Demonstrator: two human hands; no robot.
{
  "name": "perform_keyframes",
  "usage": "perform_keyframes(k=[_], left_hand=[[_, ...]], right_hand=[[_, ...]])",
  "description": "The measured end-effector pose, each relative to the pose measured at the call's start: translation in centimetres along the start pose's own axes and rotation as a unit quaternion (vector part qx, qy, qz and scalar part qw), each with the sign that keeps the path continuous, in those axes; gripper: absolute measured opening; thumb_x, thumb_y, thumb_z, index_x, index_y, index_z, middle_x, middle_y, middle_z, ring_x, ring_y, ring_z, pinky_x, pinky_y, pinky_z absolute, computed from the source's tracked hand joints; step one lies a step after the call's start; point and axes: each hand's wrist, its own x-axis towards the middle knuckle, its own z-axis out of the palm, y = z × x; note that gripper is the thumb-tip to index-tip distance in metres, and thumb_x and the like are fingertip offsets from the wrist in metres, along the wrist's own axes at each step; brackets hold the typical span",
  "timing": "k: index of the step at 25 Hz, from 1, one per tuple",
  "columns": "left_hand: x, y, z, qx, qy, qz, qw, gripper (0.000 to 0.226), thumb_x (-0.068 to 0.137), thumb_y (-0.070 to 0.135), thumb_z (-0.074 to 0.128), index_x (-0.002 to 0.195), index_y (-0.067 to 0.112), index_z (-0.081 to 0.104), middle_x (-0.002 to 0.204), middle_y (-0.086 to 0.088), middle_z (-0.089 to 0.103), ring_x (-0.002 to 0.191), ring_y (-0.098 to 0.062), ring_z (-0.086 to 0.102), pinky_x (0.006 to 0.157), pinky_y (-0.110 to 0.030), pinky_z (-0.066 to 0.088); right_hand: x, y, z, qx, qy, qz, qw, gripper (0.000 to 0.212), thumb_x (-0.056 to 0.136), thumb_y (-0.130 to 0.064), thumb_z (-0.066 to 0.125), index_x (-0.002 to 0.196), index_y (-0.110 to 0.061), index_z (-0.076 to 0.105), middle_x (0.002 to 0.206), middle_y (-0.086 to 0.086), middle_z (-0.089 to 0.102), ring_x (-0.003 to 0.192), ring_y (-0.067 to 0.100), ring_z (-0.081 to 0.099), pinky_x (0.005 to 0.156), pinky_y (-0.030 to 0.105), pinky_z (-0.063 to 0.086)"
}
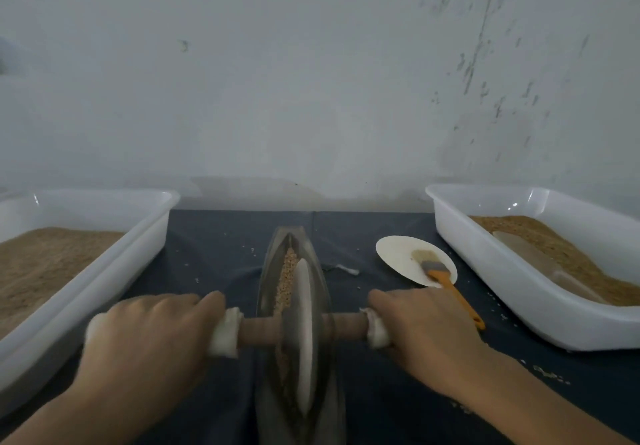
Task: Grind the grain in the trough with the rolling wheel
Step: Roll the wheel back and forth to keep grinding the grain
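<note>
The rolling wheel [304, 333] is gripped by its axle with the fingers of the left hand [152, 337] and the right hand [422, 337] curled round it, while whole grain [288, 278] is seen unground in the trough [273, 271], so grinding is judged far from done.

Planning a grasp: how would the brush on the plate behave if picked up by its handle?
The brush probably lifts stiffly: its orange handle looks rigid. It looks light for its size. Its bristles lie on the plate and would likely flex. The flat handle seems unlikely to roll.

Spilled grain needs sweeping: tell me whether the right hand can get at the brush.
Probably yes. The brush lies on the round plate just beyond the right hand, nothing between them, but that hand grips the wheel's handle and must let go.
</note>
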Motion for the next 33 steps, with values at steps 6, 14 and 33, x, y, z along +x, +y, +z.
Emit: perform_keyframes(k=[6,14,33], left_hand=[[10.2,-1.1,3.3,0.001,-0.053,-0.118,0.992,0.017,0.086,0.045,0.053,0.085,0.031,0.043,0.089,0.005,0.064,0.081,-0.023,0.062,0.064,-0.032,0.041],[0.0,1.4,-2.3,-0.003,0.057,0.026,0.998,0.049,0.046,0.039,0.083,0.067,0.032,0.04,0.053,0.011,0.042,0.043,-0.011,0.043,0.042,-0.02,0.017],[-0.8,0.6,-2.2,-0.028,0.075,0.061,0.995,0.049,0.045,0.025,0.083,0.072,0.026,0.042,0.054,0.009,0.044,0.043,-0.017,0.046,0.043,-0.023,0.022]], right_hand=[[11.5,1.3,2.5,-0.068,0.021,0.078,0.994,0.021,0.083,-0.034,0.063,0.096,-0.025,0.05,0.09,0.0,0.066,0.08,0.028,0.062,0.058,0.034,0.036],[-1.0,0.0,-0.9,-0.024,0.08,-0.033,0.996,0.05,0.042,-0.033,0.082,0.07,-0.033,0.041,0.054,-0.01,0.045,0.043,0.01,0.04,0.038,0.021,0.018],[-0.7,0.2,-2.2,-0.041,0.079,-0.069,0.994,0.056,0.038,-0.035,0.084,0.069,-0.033,0.037,0.05,-0.017,0.03,0.039,0.01,0.042,0.046,0.02,0.012]])
